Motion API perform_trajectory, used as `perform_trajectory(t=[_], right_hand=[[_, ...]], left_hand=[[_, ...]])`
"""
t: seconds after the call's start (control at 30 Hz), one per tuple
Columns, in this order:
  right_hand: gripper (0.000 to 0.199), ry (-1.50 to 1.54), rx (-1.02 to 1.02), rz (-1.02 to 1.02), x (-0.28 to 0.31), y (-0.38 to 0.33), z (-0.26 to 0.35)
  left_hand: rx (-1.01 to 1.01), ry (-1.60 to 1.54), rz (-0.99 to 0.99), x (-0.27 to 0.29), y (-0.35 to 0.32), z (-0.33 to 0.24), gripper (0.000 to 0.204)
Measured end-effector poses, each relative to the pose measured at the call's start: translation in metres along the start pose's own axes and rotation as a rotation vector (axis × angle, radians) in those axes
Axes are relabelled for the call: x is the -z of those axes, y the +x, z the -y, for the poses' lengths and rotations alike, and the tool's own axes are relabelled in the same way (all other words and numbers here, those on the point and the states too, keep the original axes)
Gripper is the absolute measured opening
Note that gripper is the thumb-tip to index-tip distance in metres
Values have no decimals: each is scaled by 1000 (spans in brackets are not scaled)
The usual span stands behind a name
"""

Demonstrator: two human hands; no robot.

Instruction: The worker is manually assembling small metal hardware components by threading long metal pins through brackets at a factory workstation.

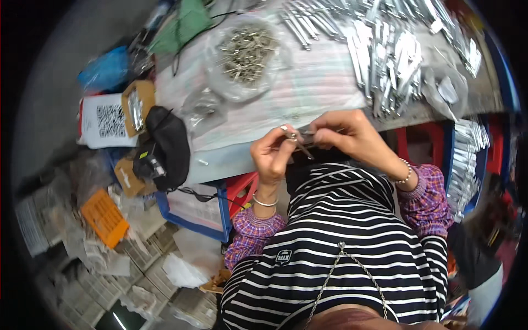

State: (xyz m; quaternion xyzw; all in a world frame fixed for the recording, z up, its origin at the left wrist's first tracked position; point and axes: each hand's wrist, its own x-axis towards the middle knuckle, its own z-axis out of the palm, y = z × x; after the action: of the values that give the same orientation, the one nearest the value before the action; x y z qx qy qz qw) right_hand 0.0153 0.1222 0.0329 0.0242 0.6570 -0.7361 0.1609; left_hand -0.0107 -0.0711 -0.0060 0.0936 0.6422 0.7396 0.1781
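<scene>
My left hand (272,154) pinches a small metal pin (297,142) between thumb and fingers, its tip pointing toward my right hand. My right hand (346,132) grips a thin flat metal strip (309,133) by its end, close to the table edge. The pin and the strip meet between the two hands, just above my striped shirt. A clear bag of small metal pins (247,52) lies open farther back on the table. A big heap of shiny metal strips (385,55) fills the back right of the table.
A black pouch (168,146) and a printed white card (107,121) lie at the table's left end. A blue-framed tray (195,212) and an orange box (104,217) sit lower left among grey cartons. More metal strips (467,159) are stacked at the right.
</scene>
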Motion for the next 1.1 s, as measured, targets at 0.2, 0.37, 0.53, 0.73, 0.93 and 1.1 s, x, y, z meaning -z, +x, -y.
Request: perform_trajectory(t=[0.2, 0.37, 0.53, 0.73, 0.93, 1.1], right_hand=[[20, -67, 199, -130, -4, -27, -23], [21, -153, 287, -193, -4, -37, -24], [20, -135, 276, -201, -6, -41, -25], [20, -125, 304, -238, -9, -40, -28], [18, -259, 478, -298, -10, -38, -34], [20, -402, 524, -297, -10, -42, -28]], left_hand=[[-81, 16, 15, -12, -4, 3, 15], [-142, 31, 43, -23, -7, 2, 14], [-208, 68, 69, -26, -8, 0, 12], [-244, 115, 104, -26, -5, -3, 12], [-243, 110, 89, -30, -5, -4, 8], [-364, 377, 54, -28, -4, -7, 8]])
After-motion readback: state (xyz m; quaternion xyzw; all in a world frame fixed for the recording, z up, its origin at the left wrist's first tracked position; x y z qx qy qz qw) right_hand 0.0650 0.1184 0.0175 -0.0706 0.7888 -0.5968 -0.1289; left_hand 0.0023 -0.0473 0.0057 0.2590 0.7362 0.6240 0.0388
